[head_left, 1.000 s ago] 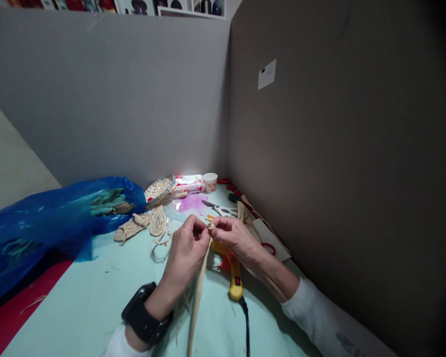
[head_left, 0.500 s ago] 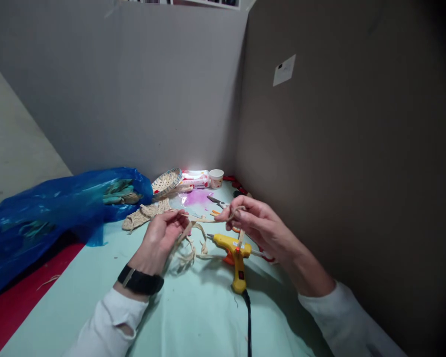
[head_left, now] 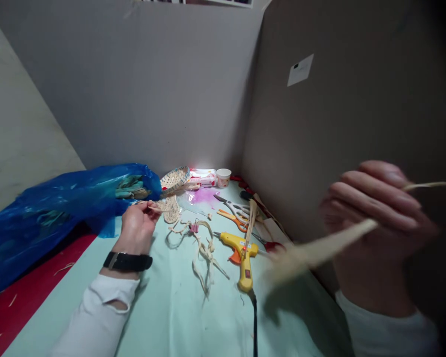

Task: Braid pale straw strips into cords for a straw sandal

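My right hand (head_left: pixel 375 208) is raised at the right, fingers closed round a pale dried-husk strip (head_left: pixel 338 243). One end of the strip pokes out past the fingertips, and its lower part is smeared by motion. Beside the blue plastic bag, my left hand (head_left: pixel 137 223) has its fingers pinched together; what they hold is too small to make out. Just right of those fingers lies a braided straw piece (head_left: pixel 172 210). Between the hands, knotted husk strips (head_left: pixel 208 255) with a small pink clip (head_left: pixel 194 227) rest on the pale green cloth (head_left: pixel 178 317).
A yellow glue gun (head_left: pixel 241 245) lies right of centre, its black cord (head_left: pixel 254 322) running toward me. Behind it are orange-handled scissors (head_left: pixel 238 220) and more cutting tools. A blue bag (head_left: pixel 78 193), woven basket (head_left: pixel 175 179) and paper cup (head_left: pixel 223 177) stand near the grey partitions.
My hands have moved apart: the right swung right and nearer, carrying a husk strip, while the left shifted left. The clipped, knotted strips now lie uncovered on the cloth.
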Tool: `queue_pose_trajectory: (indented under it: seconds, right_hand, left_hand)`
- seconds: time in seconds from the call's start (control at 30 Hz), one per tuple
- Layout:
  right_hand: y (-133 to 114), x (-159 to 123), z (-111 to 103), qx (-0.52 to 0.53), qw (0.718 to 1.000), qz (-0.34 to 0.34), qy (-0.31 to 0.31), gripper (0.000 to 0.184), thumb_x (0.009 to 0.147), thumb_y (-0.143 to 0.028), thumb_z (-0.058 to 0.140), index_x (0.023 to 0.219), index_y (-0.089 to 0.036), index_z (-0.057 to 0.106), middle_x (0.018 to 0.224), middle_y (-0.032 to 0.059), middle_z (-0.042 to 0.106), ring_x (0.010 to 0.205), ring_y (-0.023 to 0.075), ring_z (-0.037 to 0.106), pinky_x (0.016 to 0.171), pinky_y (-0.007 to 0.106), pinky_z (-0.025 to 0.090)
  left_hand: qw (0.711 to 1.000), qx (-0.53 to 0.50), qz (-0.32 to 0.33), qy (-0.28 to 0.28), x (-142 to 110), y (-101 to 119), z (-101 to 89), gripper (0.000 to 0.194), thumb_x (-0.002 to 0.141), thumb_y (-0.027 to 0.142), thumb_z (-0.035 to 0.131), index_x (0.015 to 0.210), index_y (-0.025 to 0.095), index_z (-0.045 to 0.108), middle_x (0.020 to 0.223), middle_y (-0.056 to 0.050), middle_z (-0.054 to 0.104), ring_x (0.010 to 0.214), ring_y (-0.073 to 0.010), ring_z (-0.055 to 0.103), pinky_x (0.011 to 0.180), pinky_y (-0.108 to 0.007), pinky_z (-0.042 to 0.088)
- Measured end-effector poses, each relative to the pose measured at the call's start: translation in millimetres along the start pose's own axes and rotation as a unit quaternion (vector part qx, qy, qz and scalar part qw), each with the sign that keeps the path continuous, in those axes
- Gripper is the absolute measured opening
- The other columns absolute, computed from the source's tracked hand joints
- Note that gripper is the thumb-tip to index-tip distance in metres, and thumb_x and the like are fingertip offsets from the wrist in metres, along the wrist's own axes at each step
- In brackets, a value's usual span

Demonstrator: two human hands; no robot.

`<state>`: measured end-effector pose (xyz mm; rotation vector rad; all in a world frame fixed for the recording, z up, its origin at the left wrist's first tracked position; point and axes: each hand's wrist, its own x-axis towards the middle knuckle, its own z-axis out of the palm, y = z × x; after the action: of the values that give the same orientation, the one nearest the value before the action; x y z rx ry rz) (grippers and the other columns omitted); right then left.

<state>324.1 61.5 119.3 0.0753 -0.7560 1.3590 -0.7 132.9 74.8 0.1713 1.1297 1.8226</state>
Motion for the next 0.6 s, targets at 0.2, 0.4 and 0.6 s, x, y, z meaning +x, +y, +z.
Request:
queue_pose_trajectory:
  seconds: [0.2, 0.4, 0.6]
  right_hand:
    - [0.7, 2.7, 0.5, 0.128, 0.989, 0.048, -0.055, 0.022, 0.083, -0.001, 0.05, 0.092, -0.021, 0.053, 0.068, -0.001, 0.052, 0.048, 0.0056, 0.046, 0.036, 0.015, 0.034]
    - [24.7, 19.4, -15.1, -0.276, 0.952, 0.13, -0.04, 0.006, 0.084, -0.017, 0.062, 0.082, -0.017, 0.057, 0.068, -0.0023, 0.053, 0.045, 0.0016, 0.035, 0.037, 0.012, 0.025]
    - [31.1, 24.4, -29.5, -0.274, 0.95, 0.145, -0.019, 0.016, 0.077, -0.024, 0.068, 0.079, -0.016, 0.054, 0.069, -0.0033, 0.054, 0.048, 0.0024, 0.04, 0.038, 0.013, 0.024]
  left_hand:
    - [0.998, 0.035, 0.045, 0.017, -2.5, 17.4, -5.7, 0.036, 0.089, 0.033, 0.057, 0.122, 0.017, 0.055, 0.122, -0.01, 0.058, 0.102, -0.0227, 0.061, 0.084, -0.044, 0.052]
    - [0.984, 0.109, 0.024, -0.139, -40.5, -49.6, 33.9, 0.013, 0.08, -0.002, 0.054, 0.079, 0.011, 0.059, 0.064, 0.001, 0.058, 0.045, -0.0061, 0.049, 0.04, -0.016, 0.038]
    - [0.955, 0.134, 0.0, -0.265, -69.9, -94.3, 67.7, 0.013, 0.078, 0.0, 0.054, 0.075, 0.013, 0.055, 0.059, 0.001, 0.059, 0.042, -0.0063, 0.051, 0.039, -0.015, 0.04]
